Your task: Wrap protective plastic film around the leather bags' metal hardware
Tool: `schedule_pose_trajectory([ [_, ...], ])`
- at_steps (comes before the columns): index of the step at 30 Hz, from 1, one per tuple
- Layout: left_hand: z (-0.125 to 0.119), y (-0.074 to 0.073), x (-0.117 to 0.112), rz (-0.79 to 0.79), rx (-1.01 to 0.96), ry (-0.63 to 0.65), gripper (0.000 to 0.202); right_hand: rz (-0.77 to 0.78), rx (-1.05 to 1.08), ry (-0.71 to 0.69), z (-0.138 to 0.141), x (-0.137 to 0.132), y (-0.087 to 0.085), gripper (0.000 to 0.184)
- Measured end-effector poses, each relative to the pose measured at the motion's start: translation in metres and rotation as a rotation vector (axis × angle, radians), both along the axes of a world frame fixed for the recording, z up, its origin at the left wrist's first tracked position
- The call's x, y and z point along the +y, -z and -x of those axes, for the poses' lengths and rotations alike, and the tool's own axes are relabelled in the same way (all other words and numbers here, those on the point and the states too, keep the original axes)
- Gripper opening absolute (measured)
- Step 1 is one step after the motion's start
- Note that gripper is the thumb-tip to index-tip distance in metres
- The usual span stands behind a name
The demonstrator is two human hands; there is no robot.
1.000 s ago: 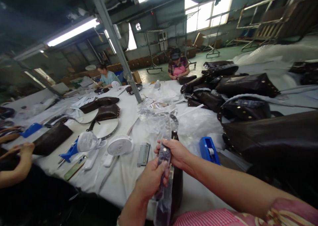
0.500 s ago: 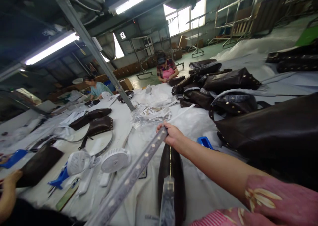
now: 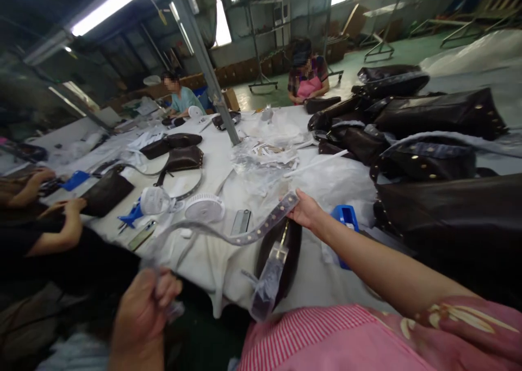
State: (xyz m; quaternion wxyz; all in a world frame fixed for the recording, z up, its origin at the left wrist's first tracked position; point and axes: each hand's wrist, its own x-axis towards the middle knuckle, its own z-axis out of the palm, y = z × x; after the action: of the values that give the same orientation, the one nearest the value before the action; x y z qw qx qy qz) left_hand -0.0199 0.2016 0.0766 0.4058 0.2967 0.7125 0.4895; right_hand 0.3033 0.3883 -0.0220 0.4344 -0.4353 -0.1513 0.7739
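Observation:
A studded bag strap in clear plastic sags between my two hands in the head view. My right hand pinches its far end above a dark brown leather bag with a brass-coloured zip. My left hand, at the lower left off the table edge, is a fist around the strap's plastic-covered near end. Crumpled clear film sticks out below its fingers; whether strap leather lies inside the fist I cannot tell. A buckle and a plastic-wrapped strap piece lie over the bag.
Dark brown bags are heaped at the right. A blue tape dispenser stands beside my right forearm. White fans, a phone-like flat object and plastic bags lie ahead. Co-workers sit at the left and far side; a metal post rises mid-table.
My left hand has come into view at the lower left. The strap, straight and taut before, now curves slackly. My view has tilted down and turned left.

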Motion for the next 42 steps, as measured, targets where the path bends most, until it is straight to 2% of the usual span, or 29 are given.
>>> schedule_pose_trajectory([
  [2, -0.001, 0.025, -0.002, 0.088, 0.058, 0.098, 0.036, -0.033, -0.084, -0.097, -0.004, -0.026, 0.004, 0.024],
  [4, -0.012, 0.057, 0.003, 0.199, 0.112, 0.227, 0.041, -0.076, -0.184, -0.167, -0.008, -0.054, 0.007, 0.015],
  [6, -0.029, 0.090, 0.010, 0.276, 0.128, 0.299, 0.042, -0.112, -0.271, -0.229, -0.012, -0.078, 0.009, 0.018],
  [8, -0.047, 0.117, 0.012, 0.325, 0.127, 0.381, 0.039, -0.125, -0.324, -0.317, -0.013, -0.100, 0.008, 0.016],
  [10, -0.063, 0.135, 0.008, 0.358, 0.123, 0.448, 0.035, -0.124, -0.340, -0.432, -0.011, -0.120, 0.005, 0.017],
  [12, -0.072, 0.143, 0.002, 0.374, 0.127, 0.485, 0.033, -0.119, -0.319, -0.551, -0.005, -0.139, 0.002, 0.026],
  [15, -0.074, 0.147, -0.002, 0.373, 0.148, 0.524, 0.030, -0.119, -0.249, -0.672, 0.008, -0.161, -0.002, 0.041],
  [19, -0.062, 0.139, 0.011, 0.361, 0.173, 0.591, 0.027, -0.151, -0.191, -0.675, 0.024, -0.173, -0.001, 0.041],
  [22, -0.047, 0.117, 0.030, 0.305, 0.177, 0.582, 0.028, -0.204, -0.265, -0.639, 0.034, -0.173, -0.002, 0.028],
  [27, -0.029, 0.061, 0.059, 0.161, 0.067, 0.587, 0.033, -0.265, -0.417, -0.570, 0.051, -0.168, -0.011, 0.016],
  [29, -0.030, 0.049, 0.067, 0.123, -0.002, 0.624, 0.042, -0.290, -0.434, -0.548, 0.056, -0.166, -0.014, 0.012],
  [30, -0.032, 0.048, 0.071, 0.114, -0.030, 0.642, 0.045, -0.302, -0.438, -0.538, 0.058, -0.165, -0.015, 0.011],
  [31, -0.034, 0.051, 0.074, 0.113, -0.050, 0.658, 0.047, -0.310, -0.442, -0.526, 0.060, -0.165, -0.016, 0.010],
  [33, -0.040, 0.069, 0.079, 0.138, -0.067, 0.680, 0.047, -0.309, -0.453, -0.492, 0.062, -0.164, -0.015, 0.011],
  [38, -0.040, 0.131, 0.067, 0.279, -0.034, 0.715, 0.040, -0.318, -0.466, -0.400, 0.061, -0.165, -0.016, 0.012],
  [40, -0.032, 0.142, 0.057, 0.314, -0.039, 0.718, 0.041, -0.355, -0.482, -0.391, 0.060, -0.165, -0.017, 0.011],
  [42, -0.022, 0.139, 0.053, 0.312, -0.049, 0.681, 0.040, -0.327, -0.533, -0.410, 0.062, -0.165, -0.016, 0.009],
])
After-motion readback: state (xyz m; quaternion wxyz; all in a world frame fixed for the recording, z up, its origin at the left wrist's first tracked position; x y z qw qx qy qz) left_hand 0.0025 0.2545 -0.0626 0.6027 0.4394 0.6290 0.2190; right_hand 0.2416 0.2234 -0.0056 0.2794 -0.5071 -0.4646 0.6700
